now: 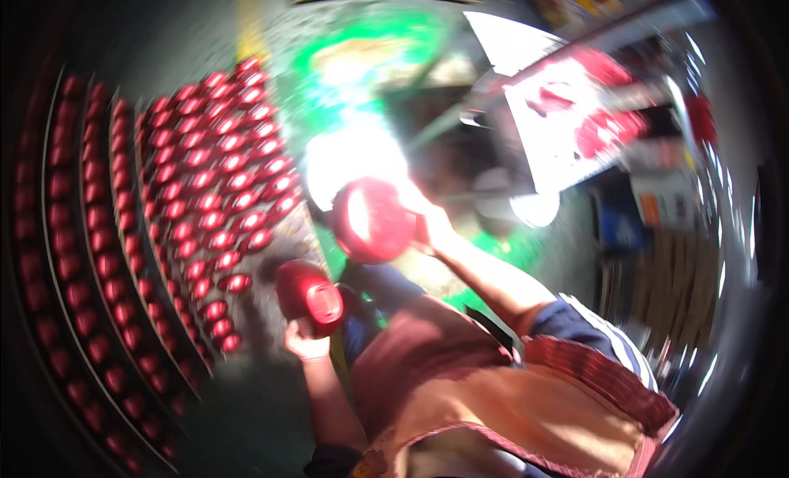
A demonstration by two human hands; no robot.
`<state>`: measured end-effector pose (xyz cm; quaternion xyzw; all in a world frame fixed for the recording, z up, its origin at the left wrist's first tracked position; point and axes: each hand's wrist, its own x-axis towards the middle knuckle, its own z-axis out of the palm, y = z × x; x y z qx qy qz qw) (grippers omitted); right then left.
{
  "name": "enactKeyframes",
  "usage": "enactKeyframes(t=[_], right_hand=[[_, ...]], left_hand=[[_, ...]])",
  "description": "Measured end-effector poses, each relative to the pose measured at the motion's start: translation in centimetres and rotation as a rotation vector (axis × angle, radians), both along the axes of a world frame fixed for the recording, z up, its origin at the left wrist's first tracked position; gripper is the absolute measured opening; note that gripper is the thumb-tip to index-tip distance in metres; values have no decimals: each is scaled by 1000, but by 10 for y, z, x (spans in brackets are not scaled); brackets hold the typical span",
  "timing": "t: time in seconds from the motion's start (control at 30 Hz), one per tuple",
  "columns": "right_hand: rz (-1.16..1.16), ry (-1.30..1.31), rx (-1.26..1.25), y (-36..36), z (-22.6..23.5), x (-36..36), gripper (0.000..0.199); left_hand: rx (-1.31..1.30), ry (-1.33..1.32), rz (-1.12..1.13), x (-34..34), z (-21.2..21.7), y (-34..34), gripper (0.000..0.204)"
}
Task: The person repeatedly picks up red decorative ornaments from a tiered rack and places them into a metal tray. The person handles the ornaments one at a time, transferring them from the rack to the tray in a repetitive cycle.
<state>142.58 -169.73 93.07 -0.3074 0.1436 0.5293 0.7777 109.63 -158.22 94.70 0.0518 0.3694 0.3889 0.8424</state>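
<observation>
My left hand (307,341) grips a glossy red rounded piece (300,293) from below; a pale oval highlight or recess shows on its side. Held in my right hand (431,225) is another red rounded piece (374,223), larger in view and strongly lit. Motion blur and glare hide the fingertips and the exact kind of both pieces. The two pieces are apart, side by side in front of my body. Just left of my left hand stand rows of similar small red pieces (209,200) on a board.
More red pieces (103,264) stand in long curved rows at the far left. To the right, a white-topped table (534,141) carries red pieces (608,133) in bright light. Brown stacked material (674,285) and a blue container (618,223) lie beyond it. The green floor (411,30) shows ahead.
</observation>
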Motion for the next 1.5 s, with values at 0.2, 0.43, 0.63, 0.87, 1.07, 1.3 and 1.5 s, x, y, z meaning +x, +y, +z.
enactKeyframes(t=[0.2, 0.43, 0.63, 0.87, 1.07, 1.3, 1.5], right_hand=[[-183, -296, -6, -14, 127, 32, 41], [27, -170, 396, -11, 150, 82, 57], [411, 830, 941, 66, 119, 108, 59], [370, 679, 915, 55, 130, 111, 63], [68, 416, 623, -26, 131, 103, 42], [-412, -163, 26, -215, 143, 111, 50], [-509, -1059, -711, -313, 144, 194, 49]], left_hand=[[-76, -632, -397, 125, 47, 8, 65], [-24, -793, -418, 223, 50, 16, 63], [-214, -854, -398, 238, 62, 32, 70], [-245, -873, -370, 244, 70, 35, 63], [-282, -687, -516, 228, 44, 53, 60], [23, -204, -817, 190, 40, 28, 60], [433, 70, -863, 253, 80, -43, 56]])
